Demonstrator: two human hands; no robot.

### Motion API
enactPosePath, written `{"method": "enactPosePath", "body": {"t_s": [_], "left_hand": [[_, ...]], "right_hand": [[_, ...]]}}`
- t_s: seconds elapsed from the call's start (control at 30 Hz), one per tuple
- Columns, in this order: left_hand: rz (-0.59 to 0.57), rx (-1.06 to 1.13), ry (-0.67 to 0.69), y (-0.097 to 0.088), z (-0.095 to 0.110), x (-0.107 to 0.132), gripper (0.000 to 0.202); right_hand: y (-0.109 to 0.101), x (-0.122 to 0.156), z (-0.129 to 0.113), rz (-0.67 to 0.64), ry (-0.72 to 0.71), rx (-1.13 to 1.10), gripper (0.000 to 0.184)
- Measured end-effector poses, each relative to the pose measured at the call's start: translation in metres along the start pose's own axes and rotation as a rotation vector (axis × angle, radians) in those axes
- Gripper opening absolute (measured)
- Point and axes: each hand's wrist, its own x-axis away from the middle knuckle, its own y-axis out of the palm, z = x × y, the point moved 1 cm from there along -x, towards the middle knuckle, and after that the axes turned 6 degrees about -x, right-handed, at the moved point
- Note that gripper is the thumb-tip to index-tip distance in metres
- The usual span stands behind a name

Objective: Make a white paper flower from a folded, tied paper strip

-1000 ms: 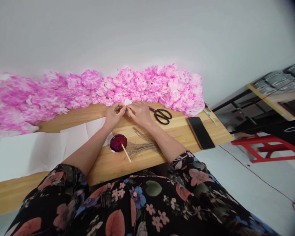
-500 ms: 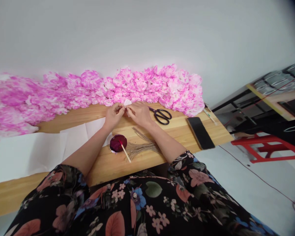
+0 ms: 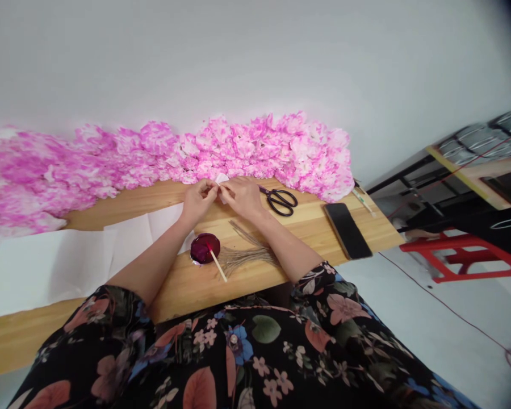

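Both hands meet over the middle of the table, just in front of the pink paper flowers (image 3: 238, 149). My left hand (image 3: 199, 200) pinches the near edge of a small white piece of paper (image 3: 222, 178), fingertips pressed together. My right hand (image 3: 243, 199) grips the same paper from the other side and hides part of it. Beyond my right wrist lie black-handled scissors (image 3: 281, 201). Closer to me are a small dish of dark red liquid (image 3: 199, 250), with a thin stick (image 3: 218, 266) resting in it, and a bundle of thin brown strings (image 3: 247, 255).
White paper sheets (image 3: 29, 264) lie on the left of the wooden table (image 3: 174, 304). A phone (image 3: 347, 230) and a slim pen-like tool (image 3: 363, 200) lie at the right end. A red plastic stool (image 3: 455, 267) stands on the floor, with a shelf (image 3: 460, 173) behind it.
The hands have barely moved; the white paper between the fingertips has shifted slightly. Everything else stays in place.
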Motion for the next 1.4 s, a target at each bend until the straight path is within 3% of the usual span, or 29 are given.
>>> {"method": "enactPosePath", "body": {"t_s": [0.53, 0.83, 0.97, 1.1, 1.2, 1.4], "left_hand": [[0.000, 0.041, 0.000, 0.001, -0.002, 0.000, 0.009], [0.003, 0.065, 0.024, 0.001, -0.008, -0.001, 0.012], [-0.004, 0.112, 0.016, 0.001, -0.013, -0.002, 0.016], [-0.016, 0.156, 0.019, 0.000, -0.015, -0.003, 0.020], [-0.023, 0.150, 0.014, 0.000, -0.013, -0.003, 0.021], [-0.007, 0.061, 0.044, -0.001, -0.008, -0.001, 0.016]], "right_hand": [[-0.001, 0.001, -0.002, 0.025, -0.036, 0.016, 0.024], [0.004, 0.000, 0.008, 0.058, 0.043, -0.078, 0.024], [0.007, -0.002, 0.014, 0.081, 0.136, -0.175, 0.023], [0.009, -0.004, 0.019, 0.094, 0.310, -0.472, 0.023], [0.007, -0.004, 0.018, 0.094, 0.298, -0.615, 0.030], [0.003, -0.002, 0.007, 0.056, 0.120, -0.259, 0.021]]}}
